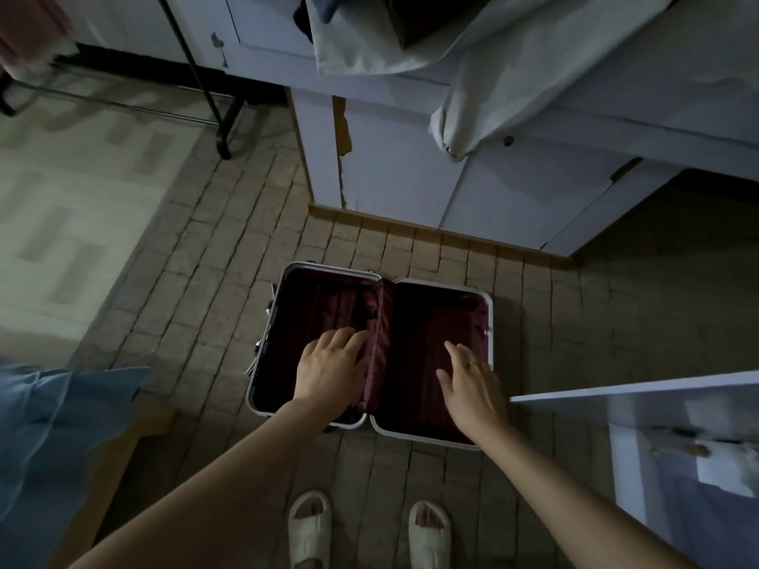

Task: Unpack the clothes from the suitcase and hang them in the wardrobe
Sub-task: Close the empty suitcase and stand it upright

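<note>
A silver-framed suitcase (488,314) lies open flat on the tiled floor, both halves lined in dark red fabric. Its interior is very dark and I cannot make out any clothes inside. My left hand (330,369) hovers over the left half near the centre hinge, fingers spread and relaxed. Above the right half, my right hand (472,384) is spread the same way, a ring on one finger. Neither hand holds anything. A white wardrobe (410,178) stands behind the suitcase, with pale cloth (472,76) draped over its top.
An open white door (657,396) juts in at the right, close to my right wrist. A black garment rack (205,88) stands at the upper left. Blue fabric (49,429) fills the lower left. My feet in white slippers (310,527) stand just before the suitcase.
</note>
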